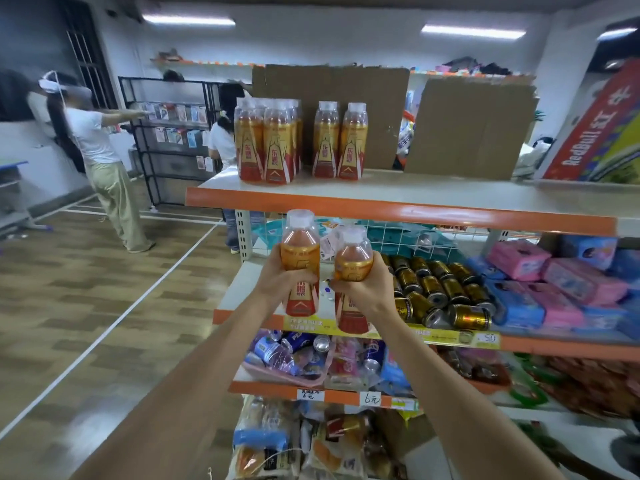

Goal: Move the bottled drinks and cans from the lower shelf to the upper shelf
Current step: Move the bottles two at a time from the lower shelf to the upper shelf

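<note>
Head view: L hand (277,277) & R hand (367,289) fingers each wrapped tight round a bottle.

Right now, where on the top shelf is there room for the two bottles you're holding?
Bare room: the upper shelf front strip, right of the standing bottles, before the cardboard sheets. Crowded: its left end, and the gold cans on the shelf below.
</note>
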Demonstrator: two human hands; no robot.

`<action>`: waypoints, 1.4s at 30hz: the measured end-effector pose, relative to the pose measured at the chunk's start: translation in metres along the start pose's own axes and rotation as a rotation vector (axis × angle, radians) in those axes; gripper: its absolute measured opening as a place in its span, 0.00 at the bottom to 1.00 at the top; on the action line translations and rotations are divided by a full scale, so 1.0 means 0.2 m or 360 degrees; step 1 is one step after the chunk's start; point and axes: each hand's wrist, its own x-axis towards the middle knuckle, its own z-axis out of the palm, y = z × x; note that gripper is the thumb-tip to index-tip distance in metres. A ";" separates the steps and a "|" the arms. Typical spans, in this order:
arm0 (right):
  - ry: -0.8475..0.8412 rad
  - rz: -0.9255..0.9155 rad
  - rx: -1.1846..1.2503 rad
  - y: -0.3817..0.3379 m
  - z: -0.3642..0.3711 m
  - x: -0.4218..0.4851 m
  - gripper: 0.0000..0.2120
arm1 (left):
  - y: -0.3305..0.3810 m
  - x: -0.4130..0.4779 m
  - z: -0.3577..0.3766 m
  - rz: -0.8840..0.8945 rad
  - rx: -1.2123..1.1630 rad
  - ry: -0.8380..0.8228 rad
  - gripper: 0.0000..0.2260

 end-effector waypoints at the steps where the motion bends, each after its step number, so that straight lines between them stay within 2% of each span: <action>1: 0.0003 -0.0025 0.0012 -0.04 -0.01 0.03 0.30 | 0.04 0.01 -0.01 0.0035 -0.0004 -0.0012 0.29; 9: 0.0124 -0.0162 0.0117 -0.37 -0.01 0.20 0.30 | 0.39 0.10 -0.07 0.0332 0.0042 -0.0030 0.24; 21: 0.0388 -0.0279 0.0207 -0.70 -0.06 0.47 0.32 | 0.71 0.41 -0.10 0.0498 -0.0043 0.0013 0.27; 31: 0.0422 -0.0337 0.0170 -0.67 -0.15 0.96 0.34 | 0.70 0.83 0.08 0.0498 -0.0033 0.0055 0.25; 34: 0.0378 -0.0334 0.0169 -0.62 -0.17 1.14 0.34 | 0.66 0.97 0.13 0.0490 -0.0032 0.0092 0.24; 38: 0.0268 -0.0308 0.0136 -0.53 -0.16 1.33 0.35 | 0.62 1.14 0.17 0.0449 -0.0025 0.0093 0.29; 42: 0.0158 -0.0286 0.0085 -0.41 -0.12 1.45 0.30 | 0.54 1.26 0.15 0.0406 0.0041 0.0086 0.25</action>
